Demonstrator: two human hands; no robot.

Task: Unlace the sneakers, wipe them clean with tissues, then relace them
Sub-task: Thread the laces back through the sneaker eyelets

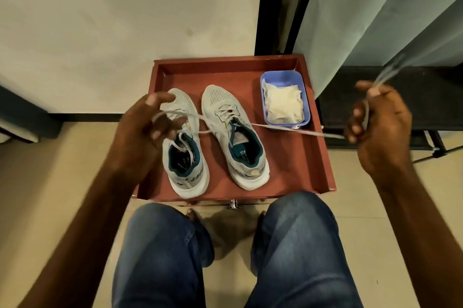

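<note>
A shallow reddish-brown wooden tray (323,157) with raised edges stood on the pale tiled floor against the wall, and the person sat at its near side, knees in blue jeans (295,245) and bare toes just in front of it. Two light grey mesh sneakers with teal linings and white soles stood side by side in the tray, toes pointing to the far side: the left sneaker (186,164) and the right sneaker (240,142), close together but apart. The right sneaker was laced over its tongue. A white flat shoelace (280,128) was stretched across the tray above both shoes, from one hand to the other. The left hand (145,124) was held over the toe and tongue of the left sneaker, its fingers curled with the lace looped around them. The right hand (378,122) was held out past the tray's right edge, fingers closed round the lace, whose free length rose blurred above the fist. Part of the lace lay inside the left sneaker's opening. A small blue rectangular plastic tub (307,97) stood in the tray's far right corner, holding crumpled white tissues (284,101).
</note>
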